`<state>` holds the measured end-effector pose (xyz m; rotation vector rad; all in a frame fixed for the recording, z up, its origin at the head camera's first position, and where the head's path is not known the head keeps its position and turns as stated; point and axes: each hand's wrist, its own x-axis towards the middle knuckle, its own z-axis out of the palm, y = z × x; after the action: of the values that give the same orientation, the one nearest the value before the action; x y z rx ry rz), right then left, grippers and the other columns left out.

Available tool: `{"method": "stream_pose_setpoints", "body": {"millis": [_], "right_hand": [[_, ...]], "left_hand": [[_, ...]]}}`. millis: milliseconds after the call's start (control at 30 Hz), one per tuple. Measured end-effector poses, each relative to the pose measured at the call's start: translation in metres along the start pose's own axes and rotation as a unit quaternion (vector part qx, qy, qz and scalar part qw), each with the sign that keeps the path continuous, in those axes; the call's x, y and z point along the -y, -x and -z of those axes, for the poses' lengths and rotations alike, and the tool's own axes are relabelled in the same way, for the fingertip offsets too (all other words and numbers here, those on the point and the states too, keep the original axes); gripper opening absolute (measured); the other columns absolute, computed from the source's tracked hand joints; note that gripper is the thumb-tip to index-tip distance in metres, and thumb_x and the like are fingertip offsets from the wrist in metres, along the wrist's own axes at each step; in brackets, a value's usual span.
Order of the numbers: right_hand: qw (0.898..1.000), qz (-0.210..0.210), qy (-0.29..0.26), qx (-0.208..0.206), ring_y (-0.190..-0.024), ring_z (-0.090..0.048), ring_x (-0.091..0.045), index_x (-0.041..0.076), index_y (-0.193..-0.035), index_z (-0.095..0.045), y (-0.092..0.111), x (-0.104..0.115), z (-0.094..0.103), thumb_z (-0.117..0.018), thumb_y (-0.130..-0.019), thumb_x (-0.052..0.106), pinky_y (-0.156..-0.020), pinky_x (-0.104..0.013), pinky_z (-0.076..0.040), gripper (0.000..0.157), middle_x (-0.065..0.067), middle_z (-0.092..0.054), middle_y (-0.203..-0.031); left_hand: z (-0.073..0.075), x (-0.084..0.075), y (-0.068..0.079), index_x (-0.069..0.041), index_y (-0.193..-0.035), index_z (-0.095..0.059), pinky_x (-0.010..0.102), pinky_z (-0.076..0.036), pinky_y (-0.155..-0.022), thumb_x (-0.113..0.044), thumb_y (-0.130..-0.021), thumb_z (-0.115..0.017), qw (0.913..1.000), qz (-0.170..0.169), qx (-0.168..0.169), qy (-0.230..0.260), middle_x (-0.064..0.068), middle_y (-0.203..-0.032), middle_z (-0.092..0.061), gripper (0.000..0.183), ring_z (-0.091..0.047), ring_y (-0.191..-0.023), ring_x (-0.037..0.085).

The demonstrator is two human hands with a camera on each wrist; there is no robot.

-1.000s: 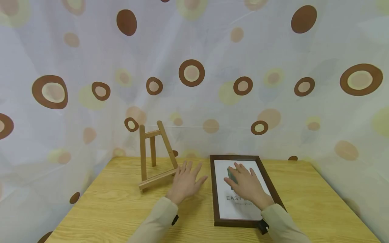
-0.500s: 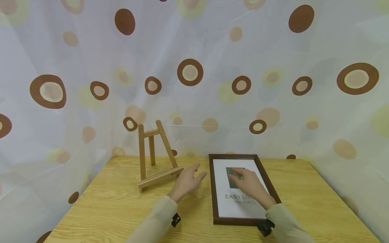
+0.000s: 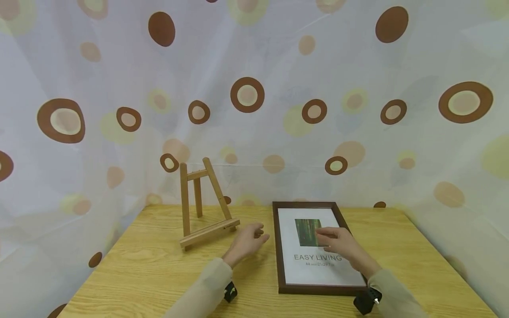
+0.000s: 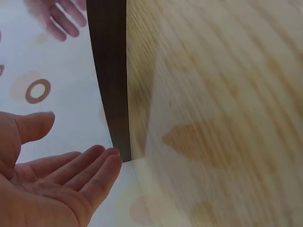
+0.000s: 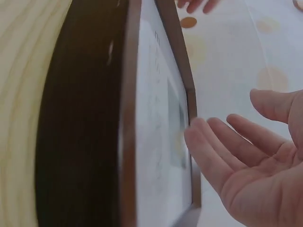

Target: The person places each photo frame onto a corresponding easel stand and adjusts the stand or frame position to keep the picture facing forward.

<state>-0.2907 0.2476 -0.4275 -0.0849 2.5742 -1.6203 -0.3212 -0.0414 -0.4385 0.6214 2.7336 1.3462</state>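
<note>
My left hand (image 3: 246, 240) at 9 o'clock of picture frame (image 3: 306, 251), right hand (image 3: 345, 247) over it; both relaxed, holding nothing. Picture frame flat on surface (image 3: 139, 269), easel (image 3: 208, 233) at its 10 o'clock. Seemingly pre-grasp; next move likely calls for gripping edges.

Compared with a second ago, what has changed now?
The right hand moved rightward over the frame, uncovering more of its green picture; both this hand and the left hand drew in their spread fingers. Neither grips anything. The easel and frame stayed put.
</note>
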Motion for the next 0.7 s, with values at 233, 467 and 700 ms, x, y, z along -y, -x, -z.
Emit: {"method": "stream_pose_setpoints", "body": {"millis": [233,467,700], "right_hand": [[0.999,-0.021,-0.048,-0.003,-0.1,-0.058,-0.03,-0.011,-0.125,-0.045,0.007,-0.017,0.023,-0.057,-0.089,0.014,-0.081,-0.037,-0.051,0.045,-0.026,-0.051,-0.12],[0.997,-0.014,-0.062,-0.04,-0.096,-0.059,-0.027,-0.015,-0.124,-0.043,0.01,-0.035,0.046,-0.053,-0.091,0.009,-0.079,-0.036,-0.052,0.042,-0.029,-0.051,-0.119],[0.995,-0.026,-0.062,-0.067,-0.087,-0.062,-0.02,-0.017,-0.123,-0.042,0.019,-0.05,0.062,-0.055,-0.09,0.011,-0.074,-0.031,-0.053,0.045,-0.026,-0.056,-0.111]], "left_hand": [[-0.004,0.009,-0.003,0.008,-0.123,-0.049,0.038,-0.05,-0.078,-0.026,-0.091,-0.055,0.9927,0.032,0.048,0.106,0.015,-0.112,-0.058,0.047,-0.057,-0.097,0.025],[-0.007,0.012,-0.005,0.013,-0.116,-0.051,0.038,-0.052,-0.076,-0.014,-0.091,-0.055,0.9721,0.064,0.071,0.214,0.02,-0.106,-0.059,0.038,-0.06,-0.091,0.03],[-0.016,0.013,-0.004,0.015,-0.114,-0.052,0.038,-0.052,-0.077,-0.008,-0.09,-0.054,0.9445,0.106,0.089,0.298,0.022,-0.101,-0.061,0.033,-0.061,-0.092,0.031]]}}
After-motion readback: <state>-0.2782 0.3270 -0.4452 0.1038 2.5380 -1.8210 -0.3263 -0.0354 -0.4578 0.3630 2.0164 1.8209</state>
